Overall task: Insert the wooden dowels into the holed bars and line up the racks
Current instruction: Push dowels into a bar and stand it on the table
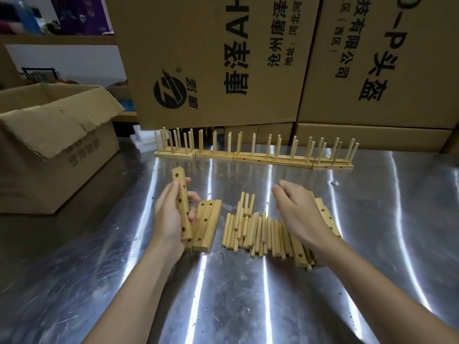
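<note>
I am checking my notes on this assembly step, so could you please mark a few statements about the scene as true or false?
1. The left hand holds a holed bar. True.
2. The right hand grips a dowel. False: it hovers above the loose dowels, and nothing shows in its fingers.
3. Finished racks stand in a row at the far side of the table. True.
4. The held bar already carries dowels. False: its visible holes are empty.
5. The open cardboard box sits on the right. False: it sits on the left.
</note>
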Tool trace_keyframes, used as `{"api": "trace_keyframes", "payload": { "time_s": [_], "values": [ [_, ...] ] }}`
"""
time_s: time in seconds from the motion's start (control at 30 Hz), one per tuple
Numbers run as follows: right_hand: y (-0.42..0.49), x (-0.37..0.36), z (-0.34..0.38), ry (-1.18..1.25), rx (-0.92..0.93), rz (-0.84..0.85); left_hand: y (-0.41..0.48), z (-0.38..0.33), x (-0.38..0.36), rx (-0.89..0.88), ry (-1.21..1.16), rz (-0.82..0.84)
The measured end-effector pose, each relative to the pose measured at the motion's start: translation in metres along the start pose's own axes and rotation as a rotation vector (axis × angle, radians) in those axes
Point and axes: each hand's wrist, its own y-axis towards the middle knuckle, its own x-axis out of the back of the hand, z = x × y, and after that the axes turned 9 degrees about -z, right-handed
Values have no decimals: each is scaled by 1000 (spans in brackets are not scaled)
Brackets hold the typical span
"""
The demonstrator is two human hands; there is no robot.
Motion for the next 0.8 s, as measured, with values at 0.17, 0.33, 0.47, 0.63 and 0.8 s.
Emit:
{"api": "trace_keyframes", "payload": {
  "time_s": [0.17,0.33,0.47,0.63,0.8],
  "values": [
    [43,-31,-16,-173,-152,126,7,5,1,66,-29,20],
    [67,-55,-28,-322,-320,324,8,2,3,90,-141,89],
    [66,-58,-32,-360,-326,333,5,1,6,87,-181,154],
    [44,-49,-32,-351,-203,314,5,0,4,87,-185,155],
    [28,-19,-27,-328,-128,455,2,0,3,97,-186,156]
  ]
}}
